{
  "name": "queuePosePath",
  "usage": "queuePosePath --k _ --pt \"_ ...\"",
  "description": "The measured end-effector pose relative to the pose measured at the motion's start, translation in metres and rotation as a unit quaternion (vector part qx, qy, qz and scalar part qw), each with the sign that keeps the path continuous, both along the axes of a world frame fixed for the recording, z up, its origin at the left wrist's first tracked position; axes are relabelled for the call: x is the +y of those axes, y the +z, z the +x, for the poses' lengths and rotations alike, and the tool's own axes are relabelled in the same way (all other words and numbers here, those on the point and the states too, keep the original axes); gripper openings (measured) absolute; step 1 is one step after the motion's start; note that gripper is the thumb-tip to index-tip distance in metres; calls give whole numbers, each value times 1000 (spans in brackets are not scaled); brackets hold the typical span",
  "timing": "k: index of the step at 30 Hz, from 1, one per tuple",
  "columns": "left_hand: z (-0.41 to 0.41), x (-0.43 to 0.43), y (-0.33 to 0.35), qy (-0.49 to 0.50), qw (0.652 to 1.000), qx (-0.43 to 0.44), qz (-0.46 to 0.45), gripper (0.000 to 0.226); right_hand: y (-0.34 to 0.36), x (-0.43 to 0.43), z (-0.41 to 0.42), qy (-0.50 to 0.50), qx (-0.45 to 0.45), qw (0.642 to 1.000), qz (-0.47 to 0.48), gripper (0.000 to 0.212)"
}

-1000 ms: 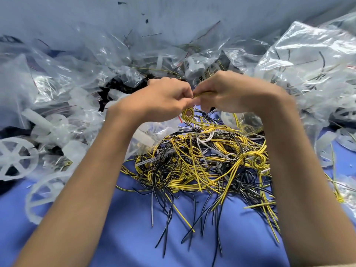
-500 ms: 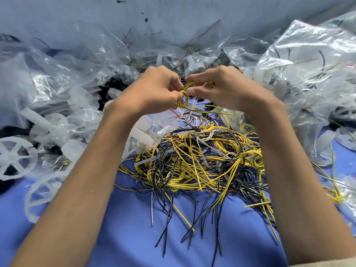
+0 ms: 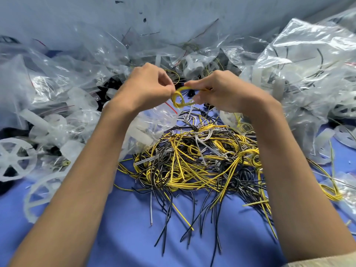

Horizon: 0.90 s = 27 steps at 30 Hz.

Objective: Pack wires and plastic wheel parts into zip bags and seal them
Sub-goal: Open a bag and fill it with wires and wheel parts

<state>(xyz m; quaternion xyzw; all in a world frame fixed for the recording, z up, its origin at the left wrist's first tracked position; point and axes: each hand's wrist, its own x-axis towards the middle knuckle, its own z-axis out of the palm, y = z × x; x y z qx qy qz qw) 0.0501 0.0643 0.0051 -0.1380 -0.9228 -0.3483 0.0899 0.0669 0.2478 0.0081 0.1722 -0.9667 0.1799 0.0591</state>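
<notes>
I hold a small coil of yellow wire (image 3: 178, 99) in the air between my two hands, above the far edge of the tangled wire pile (image 3: 192, 160). My left hand (image 3: 148, 87) is curled, with thumb and fingertips pinching the coil at its upper left. My right hand (image 3: 221, 91) pinches the other side, where the strands run out flat under my fingers.

The wire looks light and thin, with some spring in it, so I judge the loops will try to open if I let go of either side. The best hold is across the bundled strands where they cross, not on a single loose end.

A clear zip bag (image 3: 159, 116) with a red seal line lies just below my left hand, near enough to reach. Room is tight around me. Crumpled filled bags (image 3: 308, 64) are heaped to the right and along the back, and white plastic wheel parts (image 3: 13, 158) lie on the left. The open space is the bare blue cloth (image 3: 125, 228) near my body, between my forearms, where only a few stray wire ends reach.
</notes>
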Motion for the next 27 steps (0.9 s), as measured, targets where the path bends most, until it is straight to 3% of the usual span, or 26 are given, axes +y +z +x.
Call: queuePosePath --k 4,9,14,20,24,27 --pt "0 -4 4 67 994 68 -48 9 1 2 1 -24 4 999 -30 32" --pt "-2 -10 -1 87 991 -6 -106 13 5 5 1 -13 15 997 -76 34" --pt "6 -7 9 15 999 -26 -14 40 5 -4 0 23 2 995 -93 31" --pt "24 6 21 -65 997 -23 18 39 -3 -27 7 147 -106 976 -123 26" --pt "21 10 22 -86 996 -24 -2 31 -14 -37 7 169 -122 966 -152 49" --pt "21 11 20 -95 995 -22 -8 33 -23 -41 6 153 -148 960 -184 31"
